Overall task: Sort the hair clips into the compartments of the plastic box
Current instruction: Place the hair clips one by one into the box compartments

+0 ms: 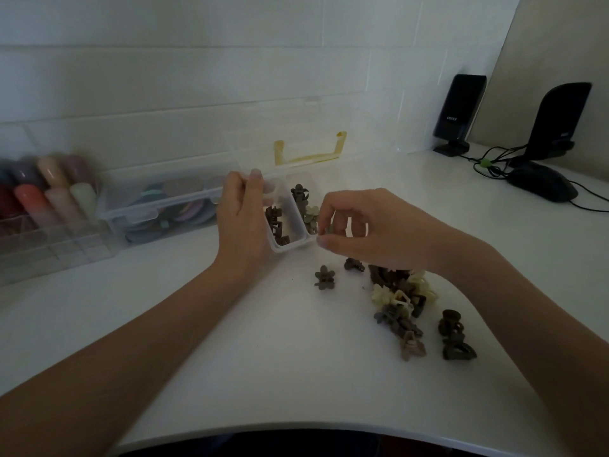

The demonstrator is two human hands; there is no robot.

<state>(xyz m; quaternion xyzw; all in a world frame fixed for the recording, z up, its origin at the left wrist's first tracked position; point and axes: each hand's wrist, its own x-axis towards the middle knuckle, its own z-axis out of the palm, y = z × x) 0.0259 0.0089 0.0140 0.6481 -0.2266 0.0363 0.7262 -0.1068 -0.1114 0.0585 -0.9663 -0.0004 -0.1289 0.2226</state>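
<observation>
**Inspector:** Progress on the box (290, 247)?

**Assistant:** 2 compartments in use: brown clips (278, 225) in the left one, dark and pale flower clips (306, 209) in the right one.

**Inspector:** Hands?

**Assistant:** The left hand (244, 219) grips the box wall. The right hand (369, 229) is over the right compartment, fingers pinched narrow; whether it holds a clip, I cannot tell.

**Inspector:** Outstanding?

**Assistant:** A pile of clips (402, 301) on the table (263, 357), plus 1 stray flower clip (324, 277). Roughly half remains, in my judgement.
</observation>
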